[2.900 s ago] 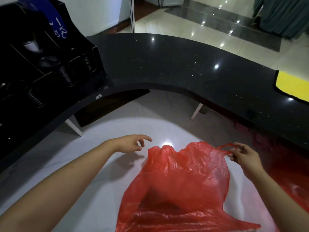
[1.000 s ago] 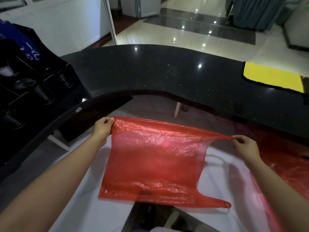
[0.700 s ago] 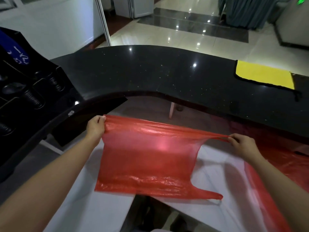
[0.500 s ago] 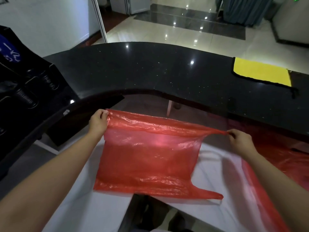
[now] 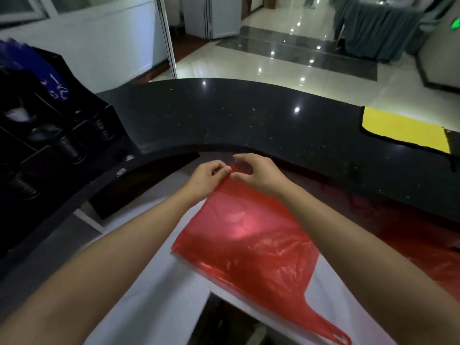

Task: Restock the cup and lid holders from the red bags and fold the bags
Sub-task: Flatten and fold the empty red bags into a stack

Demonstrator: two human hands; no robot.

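1. At far left, a black holder stands on the dark curved bench; dark stacks, probably cups, sit in its slots, though the view there is too dim to be sure.
2. The left hand pinches the top edge of the red bag, fingers curled tight on the plastic.
3. The bag hangs from that pinch down over a white surface, one handle loop trailing toward the lower right.
4. The right hand touches the left at the same top edge, thumb and fingers closing on the plastic.
5. A yellow cloth lies on the bench at far right.
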